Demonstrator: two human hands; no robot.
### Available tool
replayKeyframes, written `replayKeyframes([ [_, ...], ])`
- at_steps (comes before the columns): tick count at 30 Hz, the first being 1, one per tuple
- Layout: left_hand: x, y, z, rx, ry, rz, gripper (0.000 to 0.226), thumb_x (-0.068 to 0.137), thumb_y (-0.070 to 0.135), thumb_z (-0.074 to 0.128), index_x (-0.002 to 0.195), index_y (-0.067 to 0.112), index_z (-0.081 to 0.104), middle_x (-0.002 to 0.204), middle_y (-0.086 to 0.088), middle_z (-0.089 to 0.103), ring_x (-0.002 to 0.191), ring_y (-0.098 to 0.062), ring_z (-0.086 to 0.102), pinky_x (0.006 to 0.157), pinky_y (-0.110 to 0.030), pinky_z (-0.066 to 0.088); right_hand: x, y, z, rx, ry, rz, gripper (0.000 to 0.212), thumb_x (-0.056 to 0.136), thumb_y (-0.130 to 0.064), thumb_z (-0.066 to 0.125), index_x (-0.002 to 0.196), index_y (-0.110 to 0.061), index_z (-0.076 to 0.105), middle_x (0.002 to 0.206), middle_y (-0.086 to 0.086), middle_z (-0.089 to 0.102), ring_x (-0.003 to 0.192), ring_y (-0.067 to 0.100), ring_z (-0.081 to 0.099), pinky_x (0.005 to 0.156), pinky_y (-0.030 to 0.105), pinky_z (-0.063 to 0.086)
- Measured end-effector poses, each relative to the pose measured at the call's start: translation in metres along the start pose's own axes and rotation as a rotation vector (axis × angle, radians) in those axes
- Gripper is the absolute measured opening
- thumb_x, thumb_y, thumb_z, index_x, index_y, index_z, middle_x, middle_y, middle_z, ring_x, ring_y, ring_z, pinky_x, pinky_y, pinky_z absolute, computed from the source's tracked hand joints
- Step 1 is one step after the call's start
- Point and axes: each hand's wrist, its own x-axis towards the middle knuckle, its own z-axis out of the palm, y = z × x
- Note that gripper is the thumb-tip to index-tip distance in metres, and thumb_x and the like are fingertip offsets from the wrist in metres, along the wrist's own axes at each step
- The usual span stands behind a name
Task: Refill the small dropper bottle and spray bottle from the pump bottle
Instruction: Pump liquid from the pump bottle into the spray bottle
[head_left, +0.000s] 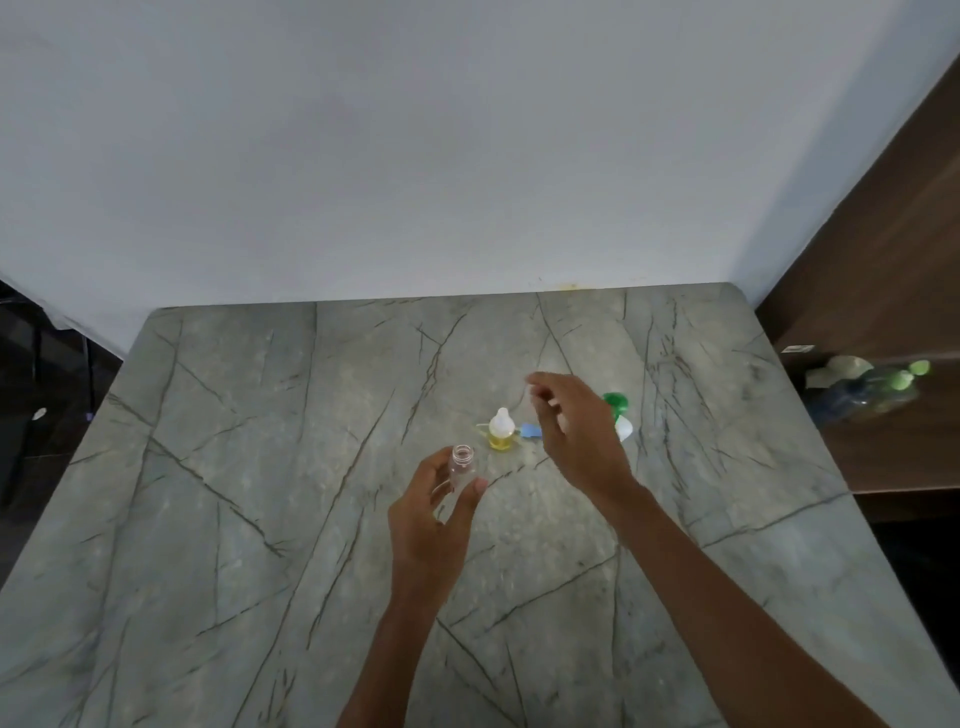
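Left hand (436, 514) grips clear uncapped spray bottle (462, 467), upright. Right hand (571, 431) raised, fingers curled; blurred, cannot tell if pinching anything. Dropper bottle (501, 431), yellow liquid, stands between the hands on table (234, 493). Pump bottle (618, 408) partly behind right hand.

This looks like a room in a home: a grey, marble-patterned bench (249, 519) stands against a plain white wall (415, 156) behind it. Right of the bench are dark wood panels (893, 249), and some plastic bottles (872, 392) lie there.
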Motion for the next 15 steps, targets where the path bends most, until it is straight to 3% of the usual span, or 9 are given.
replayKeyframes([
  [2,-0.002,0.004,0.007,-0.024,0.005,-0.001,0.047,0.080,0.047,0.065,0.119,0.020,0.062,0.111,0.015,0.068,0.105,0.000,0.064,0.091,-0.027,0.055,-0.023,0.009,-0.027,-0.013,0.222,0.044,0.019,0.091,-0.015,0.059,0.110,-0.011,0.058,0.100,-0.001,0.059,0.084,0.006,0.056,0.073,0.011,0.044],
  [4,-0.005,0.009,0.014,-0.041,0.007,0.003,0.044,0.081,0.042,0.066,0.118,0.018,0.063,0.111,0.014,0.069,0.104,0.000,0.064,0.090,-0.025,0.054,-0.037,0.037,-0.046,-0.050,0.313,0.147,0.033,0.087,-0.024,0.065,0.116,-0.013,0.054,0.109,0.002,0.055,0.094,0.011,0.053,0.077,0.016,0.044],
  [7,-0.009,0.015,0.025,-0.040,-0.004,0.008,0.041,0.082,0.038,0.068,0.118,0.018,0.063,0.109,0.015,0.069,0.103,0.002,0.064,0.090,-0.022,0.054,-0.037,0.086,-0.057,-0.097,0.071,0.221,0.067,0.076,-0.037,0.074,0.132,-0.019,0.041,0.130,0.002,0.044,0.119,0.015,0.040,0.091,0.027,0.039],
  [10,-0.014,0.020,0.033,-0.048,-0.011,0.009,0.045,0.081,0.043,0.066,0.119,0.018,0.063,0.111,0.014,0.069,0.104,0.000,0.064,0.088,-0.022,0.055,-0.033,0.117,-0.055,-0.094,-0.154,0.196,0.090,0.067,-0.042,0.080,0.140,-0.025,0.029,0.139,0.000,0.036,0.122,0.013,0.036,0.096,0.032,0.035],
  [13,-0.020,0.022,0.040,-0.024,0.002,0.013,0.045,0.081,0.044,0.066,0.118,0.019,0.063,0.112,0.014,0.069,0.104,0.000,0.065,0.088,-0.022,0.055,-0.029,0.134,-0.043,-0.052,-0.287,0.187,0.093,0.067,-0.042,0.081,0.141,-0.026,0.027,0.138,-0.001,0.040,0.117,0.009,0.042,0.096,0.029,0.039],
  [15,-0.023,0.023,0.043,-0.025,0.016,0.006,0.041,0.082,0.040,0.068,0.117,0.019,0.063,0.110,0.014,0.070,0.103,0.000,0.065,0.088,-0.022,0.055,-0.028,0.139,-0.033,0.018,-0.287,0.223,0.089,0.067,-0.035,0.082,0.139,-0.026,0.030,0.134,-0.002,0.046,0.111,0.011,0.049,0.092,0.027,0.042],
])
